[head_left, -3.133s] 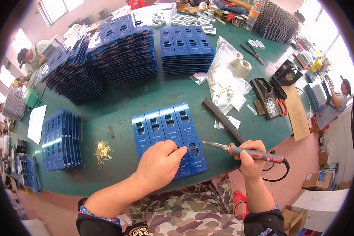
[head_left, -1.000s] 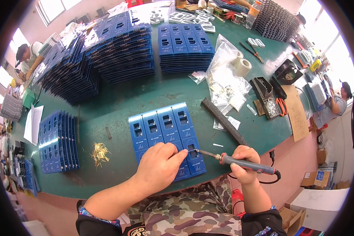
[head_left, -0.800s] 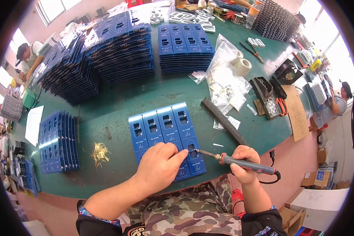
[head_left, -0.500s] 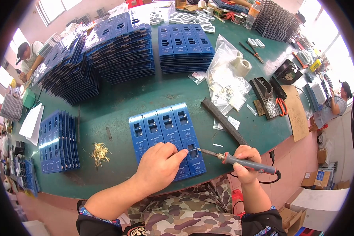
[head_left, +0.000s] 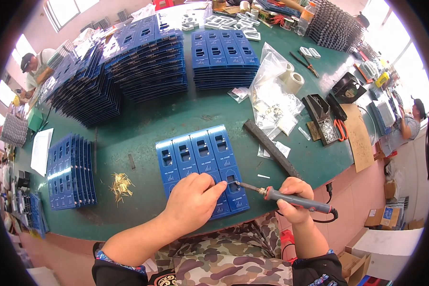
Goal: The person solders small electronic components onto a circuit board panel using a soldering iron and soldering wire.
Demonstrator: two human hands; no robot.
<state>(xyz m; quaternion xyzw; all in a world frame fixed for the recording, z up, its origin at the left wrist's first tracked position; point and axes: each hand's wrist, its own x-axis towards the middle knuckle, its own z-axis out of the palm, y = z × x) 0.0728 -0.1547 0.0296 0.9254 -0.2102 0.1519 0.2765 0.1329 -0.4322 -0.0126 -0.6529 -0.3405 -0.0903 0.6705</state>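
— Blue is most of it: a blue circuit-board panel (head_left: 202,167) of four strips lies flat on the green table (head_left: 143,124), near its front edge, right before the person.

— And the hands?

— The left hand (head_left: 193,202) rests palm down on the panel's lower half, fingers curled, forefinger stretched toward a cut-out in the rightmost strip. It seems to pinch something thin there, but that is too small to tell. The right hand (head_left: 295,199) is clenched round the grip of a soldering iron (head_left: 283,195), grey and red, lying nearly level; its tip points left and meets the panel just beside the left forefinger. The black cord hangs off the table edge behind the hand.

— What lies around?

— A long dark bar (head_left: 270,148) lies slantwise just right of the panel. Left of the panel sits a small heap of brass pins (head_left: 120,183), and further left a stack of blue panels (head_left: 70,171). Taller stacks of the same blue panels (head_left: 148,59) stand at the far side. Clear plastic bags (head_left: 271,97) with small parts lie to the right, beside rolls of tape (head_left: 293,81) and red-handled pliers (head_left: 341,129).

— Anyone else?

— A person in a cap (head_left: 35,66) sits at the far left end, another person (head_left: 410,124) at the right.
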